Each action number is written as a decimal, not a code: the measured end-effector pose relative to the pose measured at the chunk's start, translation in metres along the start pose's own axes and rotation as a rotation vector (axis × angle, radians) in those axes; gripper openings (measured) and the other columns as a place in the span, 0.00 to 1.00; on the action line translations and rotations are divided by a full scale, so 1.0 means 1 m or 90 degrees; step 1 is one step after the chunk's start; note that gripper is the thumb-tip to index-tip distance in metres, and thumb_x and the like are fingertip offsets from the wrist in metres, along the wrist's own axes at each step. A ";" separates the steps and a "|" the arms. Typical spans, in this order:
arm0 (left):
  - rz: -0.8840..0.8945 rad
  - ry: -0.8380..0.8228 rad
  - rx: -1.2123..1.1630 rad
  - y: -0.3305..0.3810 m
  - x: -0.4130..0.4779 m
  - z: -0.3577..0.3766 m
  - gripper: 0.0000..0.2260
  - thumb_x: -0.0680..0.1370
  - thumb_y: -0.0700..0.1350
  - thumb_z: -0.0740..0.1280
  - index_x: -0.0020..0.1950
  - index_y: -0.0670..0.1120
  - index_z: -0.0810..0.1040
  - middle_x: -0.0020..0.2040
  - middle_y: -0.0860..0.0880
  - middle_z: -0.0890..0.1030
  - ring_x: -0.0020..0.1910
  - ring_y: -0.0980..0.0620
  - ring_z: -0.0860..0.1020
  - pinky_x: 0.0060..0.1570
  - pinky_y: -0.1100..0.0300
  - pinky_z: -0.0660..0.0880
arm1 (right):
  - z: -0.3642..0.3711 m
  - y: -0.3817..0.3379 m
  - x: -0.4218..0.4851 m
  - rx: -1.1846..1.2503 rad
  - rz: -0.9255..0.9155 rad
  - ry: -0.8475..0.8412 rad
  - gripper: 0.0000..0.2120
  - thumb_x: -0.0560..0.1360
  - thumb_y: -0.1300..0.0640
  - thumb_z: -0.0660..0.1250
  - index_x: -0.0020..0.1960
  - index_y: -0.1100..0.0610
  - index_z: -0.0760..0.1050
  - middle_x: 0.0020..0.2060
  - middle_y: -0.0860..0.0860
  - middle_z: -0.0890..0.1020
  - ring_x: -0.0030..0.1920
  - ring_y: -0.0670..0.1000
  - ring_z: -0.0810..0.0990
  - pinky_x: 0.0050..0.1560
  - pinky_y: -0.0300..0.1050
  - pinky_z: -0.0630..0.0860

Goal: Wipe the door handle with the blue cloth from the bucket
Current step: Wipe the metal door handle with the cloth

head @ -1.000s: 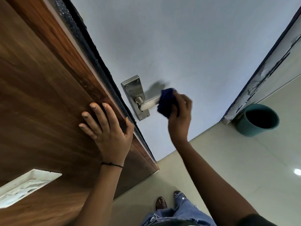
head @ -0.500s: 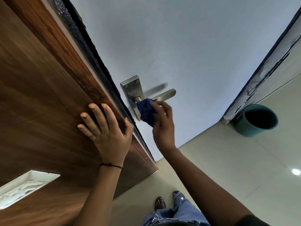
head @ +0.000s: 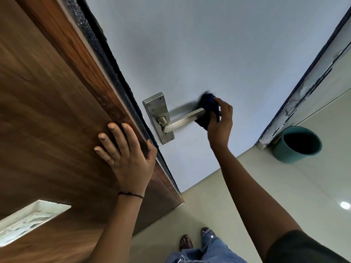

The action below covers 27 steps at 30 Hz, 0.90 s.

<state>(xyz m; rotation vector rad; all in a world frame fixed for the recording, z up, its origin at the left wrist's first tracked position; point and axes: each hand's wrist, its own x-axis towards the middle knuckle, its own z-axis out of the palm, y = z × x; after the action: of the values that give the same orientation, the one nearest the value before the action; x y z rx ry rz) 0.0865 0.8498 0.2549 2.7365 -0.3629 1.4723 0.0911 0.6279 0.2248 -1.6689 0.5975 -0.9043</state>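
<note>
A steel lever door handle (head: 182, 120) on a metal backplate (head: 156, 111) sticks out from the pale grey door (head: 218, 54). My right hand (head: 221, 126) grips a bunched dark blue cloth (head: 208, 109) wrapped over the free tip of the lever. My left hand (head: 125, 154) lies flat, fingers spread, on the brown wooden panel (head: 47, 120) left of the door edge, holding nothing. A teal bucket (head: 298, 145) stands on the floor at the right, next to the door frame; its inside looks dark.
The door's black edge strip (head: 114, 69) runs diagonally between wood panel and grey face. A chipped frame (head: 303, 88) rises at the right. Beige floor tiles (head: 284, 196) lie below, with my sandalled feet (head: 187, 242) and jeans. A white recessed fitting (head: 28, 219) sits in the wood, lower left.
My right hand slid the blue cloth along the lever: at the tip a second ago, near the backplate half a second ago, back at the tip now. My left hand stayed flat on the wood.
</note>
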 end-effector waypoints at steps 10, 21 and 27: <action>-0.026 -0.070 -0.306 0.052 0.000 -0.018 0.39 0.74 0.46 0.61 0.78 0.45 0.40 0.73 0.35 0.52 0.76 0.42 0.45 0.75 0.51 0.40 | -0.077 0.015 -0.032 0.161 0.262 -0.054 0.19 0.77 0.62 0.64 0.66 0.49 0.69 0.60 0.48 0.76 0.53 0.47 0.80 0.49 0.51 0.81; -0.372 -1.026 -1.025 0.246 0.004 -0.039 0.12 0.80 0.50 0.62 0.55 0.45 0.80 0.51 0.46 0.83 0.51 0.48 0.81 0.54 0.59 0.77 | -0.232 0.025 -0.012 0.315 0.341 -0.041 0.15 0.78 0.60 0.62 0.64 0.53 0.72 0.54 0.50 0.84 0.46 0.47 0.85 0.38 0.43 0.80; -0.424 -1.081 -1.096 0.394 -0.016 -0.050 0.09 0.77 0.38 0.66 0.55 0.40 0.81 0.50 0.39 0.84 0.46 0.48 0.84 0.42 0.58 0.81 | -0.363 0.048 0.027 0.294 0.323 -0.079 0.19 0.78 0.53 0.63 0.68 0.50 0.70 0.60 0.50 0.81 0.60 0.51 0.80 0.57 0.50 0.78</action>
<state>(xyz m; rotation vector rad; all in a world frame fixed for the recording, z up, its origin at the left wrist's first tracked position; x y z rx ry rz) -0.0461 0.4756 0.2310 1.3816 -0.2920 -1.1357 -0.1842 0.3852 0.2284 -1.0763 0.6306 -0.5117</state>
